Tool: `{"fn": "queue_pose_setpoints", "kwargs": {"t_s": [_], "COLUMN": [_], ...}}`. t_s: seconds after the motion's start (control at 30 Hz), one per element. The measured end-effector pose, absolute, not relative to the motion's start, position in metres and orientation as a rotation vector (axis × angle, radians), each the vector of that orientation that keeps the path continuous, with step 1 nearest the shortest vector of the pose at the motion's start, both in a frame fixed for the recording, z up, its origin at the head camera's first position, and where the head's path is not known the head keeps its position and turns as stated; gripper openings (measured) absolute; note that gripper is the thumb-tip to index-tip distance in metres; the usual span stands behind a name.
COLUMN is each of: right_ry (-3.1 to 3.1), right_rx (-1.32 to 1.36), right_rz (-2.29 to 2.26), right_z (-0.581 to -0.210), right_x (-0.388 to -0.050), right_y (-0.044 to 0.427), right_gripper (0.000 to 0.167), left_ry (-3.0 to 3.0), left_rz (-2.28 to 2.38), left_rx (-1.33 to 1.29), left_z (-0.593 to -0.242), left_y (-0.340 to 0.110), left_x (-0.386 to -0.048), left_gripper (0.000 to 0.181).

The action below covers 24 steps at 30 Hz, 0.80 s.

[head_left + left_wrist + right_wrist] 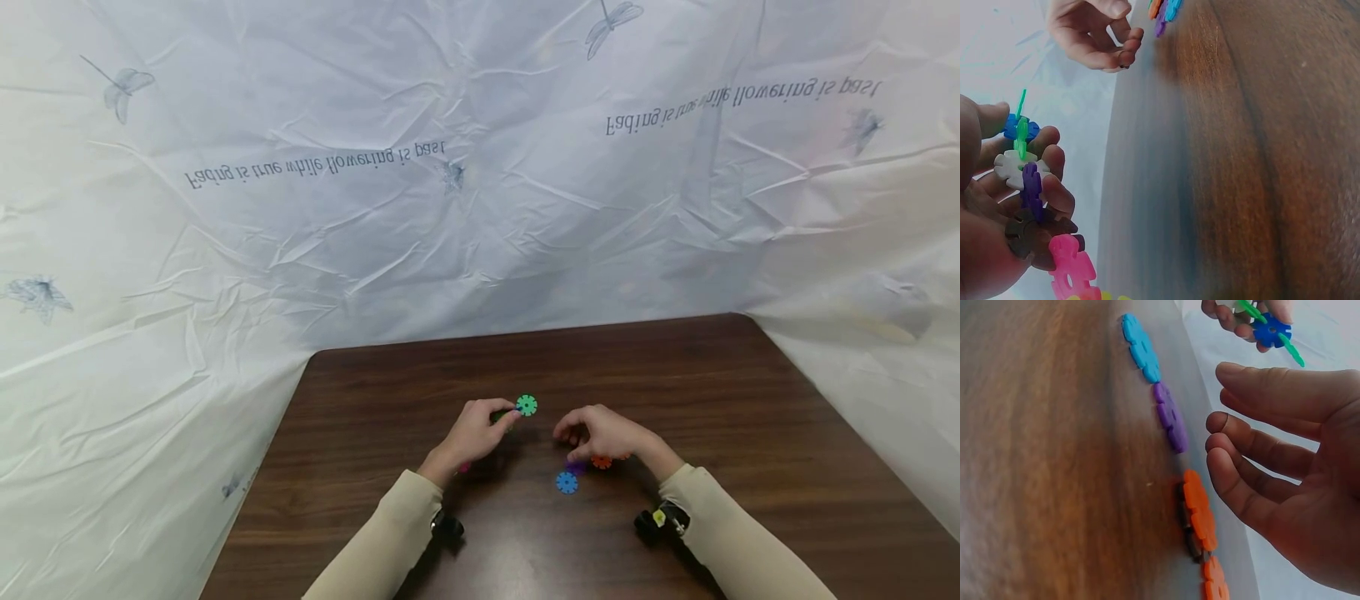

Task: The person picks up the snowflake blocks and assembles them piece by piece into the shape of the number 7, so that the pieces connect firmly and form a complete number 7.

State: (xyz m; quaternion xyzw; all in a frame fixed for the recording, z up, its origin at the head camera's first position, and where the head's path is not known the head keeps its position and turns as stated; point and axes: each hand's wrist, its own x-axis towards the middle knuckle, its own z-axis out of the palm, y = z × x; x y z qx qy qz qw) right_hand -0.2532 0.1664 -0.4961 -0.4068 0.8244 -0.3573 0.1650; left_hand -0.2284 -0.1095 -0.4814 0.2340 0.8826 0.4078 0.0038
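My left hand (477, 431) holds a chain of interlocking plastic snowflake discs. In the left wrist view, thumb and fingers close round its blue disc (1011, 128), next to green, white (1009, 167), purple (1032, 190) and dark discs. Below them hangs a pink disc (1072, 265). A green disc (527, 406) sticks out past the fingertips in the head view. My right hand (603, 433) hovers above the table with loosely bent fingers and nothing in them. Beneath it lie a light-blue disc (1140, 349), a purple disc (1170, 417) and orange discs (1200, 509).
The dark wood-grain table (585, 358) has rounded far corners. A wrinkled white sheet (480, 233) with printed lettering hangs behind it and at both sides. Black wrist cameras (447, 528) sit on both sleeves, low over the table.
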Motion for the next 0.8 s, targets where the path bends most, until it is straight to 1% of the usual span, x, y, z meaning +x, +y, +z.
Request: {"fn": "queue_pose_setpoints", "kwargs": {"t_s": [0.43,0.7,0.8], "right_ry": [2.397,2.439,2.445], "right_rx": [-1.221,-1.228,-1.228], "right_rz": [-0.839,-0.783,-0.782], "right_z": [-0.4976,-0.5032,-0.5049], "right_x": [-0.2502,-0.251,-0.2508], "right_y": [0.17,0.1677,0.1673], "right_gripper": [0.032,0.024,0.024], "left_ry": [2.775,2.765,2.768], "left_rz": [1.26,1.255,1.253], "left_rx": [0.738,0.747,0.744], "left_z": [-0.4832,-0.4839,-0.4845], "left_y": [-0.1086,-0.1083,-0.1079], "left_x": [-0.2286,-0.2272,-0.2262], "left_gripper": [0.03,0.03,0.03]}}
